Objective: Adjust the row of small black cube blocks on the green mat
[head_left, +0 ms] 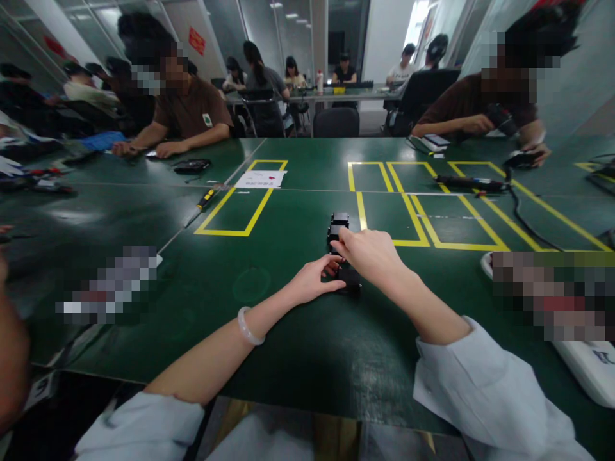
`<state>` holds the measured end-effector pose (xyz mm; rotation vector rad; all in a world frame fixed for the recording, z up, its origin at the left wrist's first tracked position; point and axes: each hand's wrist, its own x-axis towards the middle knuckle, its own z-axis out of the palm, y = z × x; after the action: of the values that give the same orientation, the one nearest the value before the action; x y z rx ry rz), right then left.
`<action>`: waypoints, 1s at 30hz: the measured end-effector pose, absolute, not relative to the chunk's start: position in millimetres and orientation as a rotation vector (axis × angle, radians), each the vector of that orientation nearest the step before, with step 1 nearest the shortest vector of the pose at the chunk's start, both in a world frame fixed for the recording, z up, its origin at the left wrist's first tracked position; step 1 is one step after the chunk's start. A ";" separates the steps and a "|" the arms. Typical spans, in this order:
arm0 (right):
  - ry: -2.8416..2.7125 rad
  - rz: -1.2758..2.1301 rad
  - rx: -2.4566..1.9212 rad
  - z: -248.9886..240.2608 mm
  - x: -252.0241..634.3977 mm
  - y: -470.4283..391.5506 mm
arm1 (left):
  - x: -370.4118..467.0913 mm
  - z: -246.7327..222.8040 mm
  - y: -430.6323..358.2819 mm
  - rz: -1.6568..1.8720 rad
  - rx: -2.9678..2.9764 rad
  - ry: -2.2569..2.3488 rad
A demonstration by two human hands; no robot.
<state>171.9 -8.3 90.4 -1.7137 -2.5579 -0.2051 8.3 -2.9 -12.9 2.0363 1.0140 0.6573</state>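
A row of small black blocks [340, 219] stands on the green table [298, 346], running away from me near the middle. My left hand [314, 280] reaches round the near part of the row, its thumb against the nearest black block [350, 280] and its fingers curved apart from the thumb. Over the middle of the row is my right hand [368, 253], fingers curled in a pinch from the right side. Whatever lies between those fingertips is hidden.
Yellow tape rectangles mark the table, with a white paper [262, 179] at the back left. A yellow-black screwdriver [206, 199] and a black corded tool [471, 184] lie beyond. Blurred devices flank both sides. People sit opposite.
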 end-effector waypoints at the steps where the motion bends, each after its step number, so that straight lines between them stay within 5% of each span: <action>1: -2.554 -0.205 -1.727 90.8 171.1 -8.9 | 8.3 -12.6 -3.0 0.657 2.033 1.018; 30: -2.554 -0.096 -1.582 93.3 177.2 -6.7 | 8.1 -10.2 -3.5 0.617 2.017 1.024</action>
<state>177.2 -6.7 93.3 -1.5825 -2.5539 -0.0962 8.1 -3.5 -10.2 2.0166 1.0238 0.6173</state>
